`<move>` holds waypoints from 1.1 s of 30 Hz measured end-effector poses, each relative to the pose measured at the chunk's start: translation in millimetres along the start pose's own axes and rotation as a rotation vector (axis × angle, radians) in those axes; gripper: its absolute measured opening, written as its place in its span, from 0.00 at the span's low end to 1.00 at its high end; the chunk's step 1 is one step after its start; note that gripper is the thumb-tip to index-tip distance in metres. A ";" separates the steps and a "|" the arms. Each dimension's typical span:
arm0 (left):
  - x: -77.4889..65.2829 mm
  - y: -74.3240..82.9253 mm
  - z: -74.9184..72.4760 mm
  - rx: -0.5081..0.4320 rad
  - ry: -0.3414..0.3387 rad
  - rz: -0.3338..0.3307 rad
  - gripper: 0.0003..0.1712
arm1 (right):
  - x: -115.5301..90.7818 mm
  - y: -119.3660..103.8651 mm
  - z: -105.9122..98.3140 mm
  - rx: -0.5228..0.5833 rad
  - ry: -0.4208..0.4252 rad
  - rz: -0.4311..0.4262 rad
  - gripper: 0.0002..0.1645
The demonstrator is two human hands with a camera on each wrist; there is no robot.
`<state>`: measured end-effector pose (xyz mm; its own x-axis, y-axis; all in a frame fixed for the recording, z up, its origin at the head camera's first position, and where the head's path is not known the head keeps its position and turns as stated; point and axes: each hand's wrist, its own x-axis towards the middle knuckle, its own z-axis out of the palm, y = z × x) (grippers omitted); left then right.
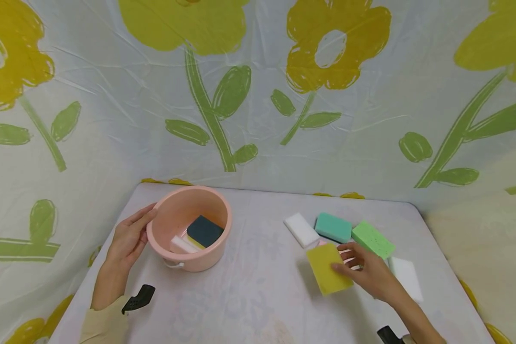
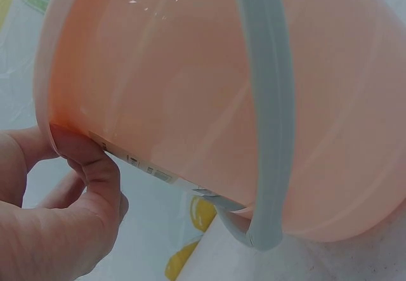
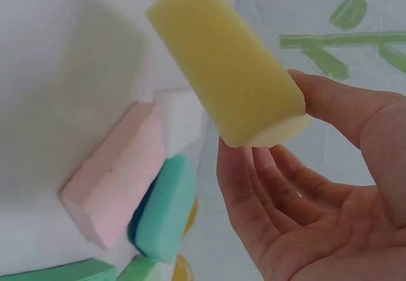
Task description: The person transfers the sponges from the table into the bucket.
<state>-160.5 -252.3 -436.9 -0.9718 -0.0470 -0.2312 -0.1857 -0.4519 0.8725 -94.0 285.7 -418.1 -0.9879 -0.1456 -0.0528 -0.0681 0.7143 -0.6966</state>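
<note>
One yellow sponge (image 1: pixel 327 267) is pinched between the thumb and fingertips of the right hand (image 1: pixel 370 274) and is held above the right part of the pale tabletop (image 1: pixel 258 215). By the left hand (image 1: pixel 131 236), the rim of a pink bucket (image 1: pixel 202 263) is gripped at its left side, with the fingers clamped on the edge. On the bucket's outer wall a white handle (image 2: pixel 273 103) is seen. Inside the bucket, a dark-faced scouring sponge (image 1: pixel 204 231) with a yellow layer is seen beside a white block sponge (image 1: pixel 184 244).

Near the held sponge, several others are spread on the tabletop: a white sponge (image 1: pixel 301 229), a teal sponge (image 1: pixel 333 227) with a dark layer, a bright green sponge (image 1: pixel 373 239), a second white one (image 1: pixel 405 277) farther right, and a pink sponge (image 3: pixel 114 173), mostly hidden in the head view. Behind, a flower-printed cloth (image 1: pixel 146 110) is hung.
</note>
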 end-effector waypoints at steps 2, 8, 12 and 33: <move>-0.7 -0.1 -0.3 0.004 0.001 -0.001 0.29 | 3.7 -4.4 -0.7 -0.001 0.013 -0.020 0.28; -2.9 -0.7 -1.6 -0.004 0.013 -0.014 0.32 | 14.2 -17.5 -2.0 0.036 0.016 -0.072 0.27; -3.7 -1.6 -2.2 0.007 0.016 -0.019 0.33 | 20.8 -25.7 -2.6 0.064 0.007 -0.082 0.27; -2.9 -2.5 -2.5 0.000 0.025 -0.011 0.33 | 62.7 -81.2 1.0 0.106 0.048 -0.188 0.27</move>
<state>-156.9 -253.3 -439.5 -0.9658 -0.0639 -0.2512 -0.1963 -0.4524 0.8700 -150.3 217.9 -365.6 -0.9649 -0.2348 0.1181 -0.2396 0.6015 -0.7621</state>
